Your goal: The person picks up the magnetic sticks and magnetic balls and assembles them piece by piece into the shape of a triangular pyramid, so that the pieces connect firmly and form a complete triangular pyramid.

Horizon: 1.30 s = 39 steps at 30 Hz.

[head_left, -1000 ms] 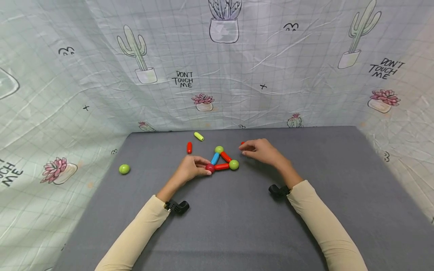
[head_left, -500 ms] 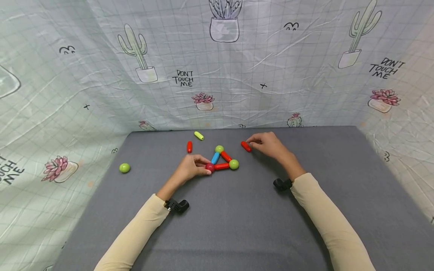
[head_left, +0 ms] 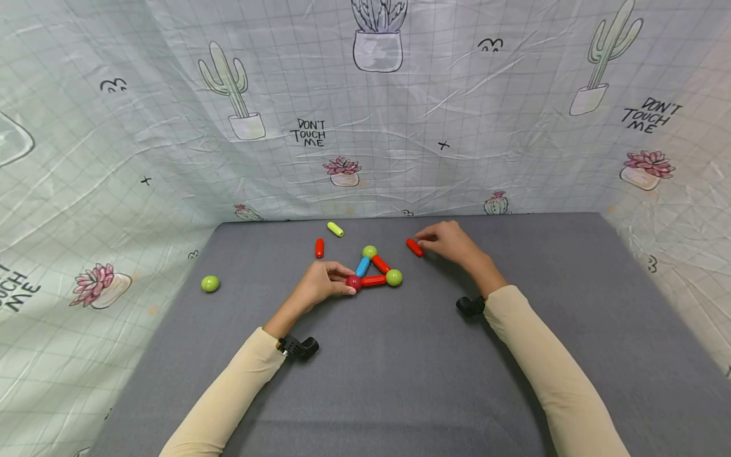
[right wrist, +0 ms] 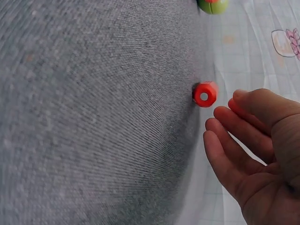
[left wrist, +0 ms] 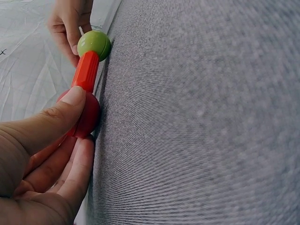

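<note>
Pale cloth [head_left: 457,127] printed with potted cacti hung behind the grey tabletop [head_left: 377,381] that I watched through the cameras. Near its far side, the person's left hand [head_left: 320,284] pinched a maroon ball [head_left: 354,282] between thumb and fingers. From that ball I traced a blue rod [head_left: 362,266] to the far green ball [head_left: 370,252] and a near red rod [head_left: 374,280] to the right green ball [head_left: 394,277]; a slanted red rod [head_left: 381,263] joined those two, closing a triangle.

Over to the right, I saw the right hand [head_left: 448,242] with fingers relaxed and slightly bent, the tips just beside a loose red rod [head_left: 414,247] on the tabletop but apart from it in the right wrist view. Beyond the left hand lay another red rod [head_left: 320,248] and a yellow-green rod [head_left: 335,229]; a lone green ball [head_left: 210,284] sat well to the left.
</note>
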Each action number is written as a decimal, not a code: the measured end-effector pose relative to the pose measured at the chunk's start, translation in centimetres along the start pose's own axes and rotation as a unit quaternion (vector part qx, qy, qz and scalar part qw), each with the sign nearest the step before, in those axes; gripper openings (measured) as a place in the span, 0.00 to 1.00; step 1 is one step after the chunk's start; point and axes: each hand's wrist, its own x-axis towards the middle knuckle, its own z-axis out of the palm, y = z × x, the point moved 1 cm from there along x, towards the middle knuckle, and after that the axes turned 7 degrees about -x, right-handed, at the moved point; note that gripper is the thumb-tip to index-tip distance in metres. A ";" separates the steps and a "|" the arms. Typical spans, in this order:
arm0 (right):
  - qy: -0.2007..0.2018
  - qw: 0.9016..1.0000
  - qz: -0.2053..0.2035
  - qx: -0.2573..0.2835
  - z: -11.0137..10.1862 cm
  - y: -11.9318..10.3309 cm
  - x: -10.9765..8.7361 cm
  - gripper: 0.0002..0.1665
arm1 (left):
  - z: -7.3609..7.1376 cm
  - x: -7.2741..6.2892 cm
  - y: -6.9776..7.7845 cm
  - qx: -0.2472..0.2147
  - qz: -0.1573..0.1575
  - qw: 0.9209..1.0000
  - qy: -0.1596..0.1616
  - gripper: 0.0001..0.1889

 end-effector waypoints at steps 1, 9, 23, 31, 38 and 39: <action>-0.002 1.000 0.001 0.001 0.0 0.0 0.1 0.17 | 0.0 0.0 0.0 0.000 -0.001 1.000 0.001 0.19; -0.016 1.000 0.010 -0.003 0.3 0.0 0.6 0.14 | -0.1 0.1 -0.1 -0.007 -0.005 1.000 0.001 0.19; -0.018 1.000 0.018 -0.015 0.6 -0.5 1.5 0.17 | -0.1 0.1 0.0 -0.013 -0.005 1.000 0.003 0.19; -0.027 0.999 0.029 -0.025 0.9 -0.8 2.2 0.18 | -0.1 0.1 0.1 -0.012 -0.003 1.000 0.003 0.19; -0.040 0.999 0.020 -0.028 0.9 -1.2 2.2 0.17 | 0.0 0.1 0.0 -0.012 -0.007 1.000 0.005 0.19; -0.039 0.999 0.018 -0.028 0.9 -1.2 2.2 0.18 | 0.0 0.1 0.0 -0.011 -0.008 1.000 0.006 0.19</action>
